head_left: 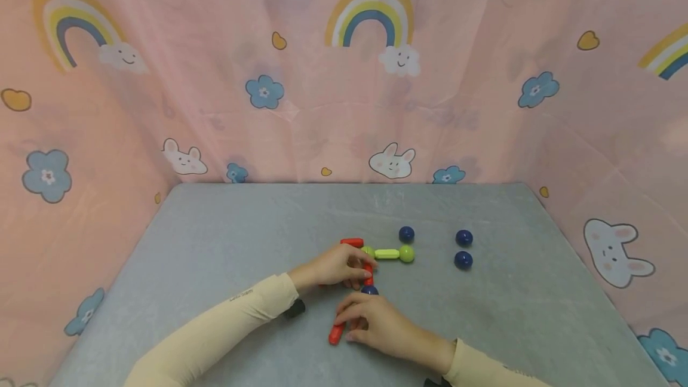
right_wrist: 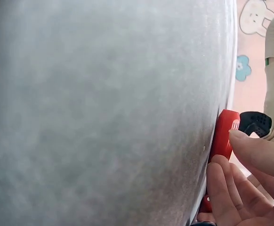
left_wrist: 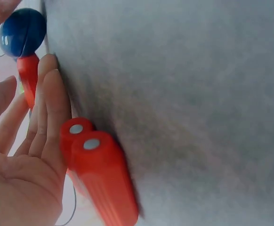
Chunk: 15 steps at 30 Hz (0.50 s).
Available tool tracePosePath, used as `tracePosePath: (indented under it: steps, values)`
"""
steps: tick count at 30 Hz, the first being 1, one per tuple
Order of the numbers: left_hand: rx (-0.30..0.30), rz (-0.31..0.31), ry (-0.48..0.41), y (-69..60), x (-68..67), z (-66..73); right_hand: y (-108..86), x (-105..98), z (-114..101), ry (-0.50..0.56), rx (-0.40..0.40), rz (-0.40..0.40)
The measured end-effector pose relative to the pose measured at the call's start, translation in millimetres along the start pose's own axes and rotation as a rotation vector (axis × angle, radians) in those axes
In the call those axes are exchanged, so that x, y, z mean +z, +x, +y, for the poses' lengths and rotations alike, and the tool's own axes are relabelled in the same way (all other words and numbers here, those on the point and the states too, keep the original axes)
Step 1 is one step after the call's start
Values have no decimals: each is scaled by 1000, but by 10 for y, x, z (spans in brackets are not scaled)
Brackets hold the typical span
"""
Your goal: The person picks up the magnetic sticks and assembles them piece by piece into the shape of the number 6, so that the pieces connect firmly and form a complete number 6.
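A: What do we have in our right hand (head_left: pixel 384 324)?

B: We pinch a red rod (head_left: pixel 336 333) between thumb and fingertips, near the blue ball (head_left: pixel 369 290) that caps the middle red rod (head_left: pixel 368 281).

A: And our left hand (head_left: pixel 335 266)?

B: It's at the middle red rod, but we can't tell whether it pinches that rod or merely touches it.

A: So what could trip us up?

B: If that hold is slack, a knock on the blue ball could swing the rod and twist it off the green ball (head_left: pixel 368 251) at its far end.

A: The silvery discs on the pair of red rods (left_wrist: pixel 106 176) beside our left fingers look like magnets.

B: Then a careless sideways sweep could scatter them, or snap one onto something unwanted.

A: And the loose blue balls (head_left: pixel 464 260)?

B: They could roll if we jolt the table (head_left: pixel 537 315).
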State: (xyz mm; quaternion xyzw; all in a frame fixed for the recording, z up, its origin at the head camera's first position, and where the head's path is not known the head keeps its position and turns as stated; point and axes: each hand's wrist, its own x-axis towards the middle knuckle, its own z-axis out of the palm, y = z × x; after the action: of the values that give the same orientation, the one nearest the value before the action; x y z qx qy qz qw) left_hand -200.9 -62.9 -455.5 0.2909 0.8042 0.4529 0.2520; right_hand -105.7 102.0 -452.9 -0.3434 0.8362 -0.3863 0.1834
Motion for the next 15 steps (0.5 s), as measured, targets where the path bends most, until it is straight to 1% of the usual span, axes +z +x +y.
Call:
tracePosePath:
  steps: [5, 9, 15]
  values:
    - [7, 6, 26, -37, -37, -3, 1, 12, 14, -15, 4, 15]
    - [7, 8, 51, -52, -52, 4, 3, 19, 37, -27, -20, 44]
    - [17, -5, 36, -59, -38, 7, 10, 24, 49, -12, -59, 47]
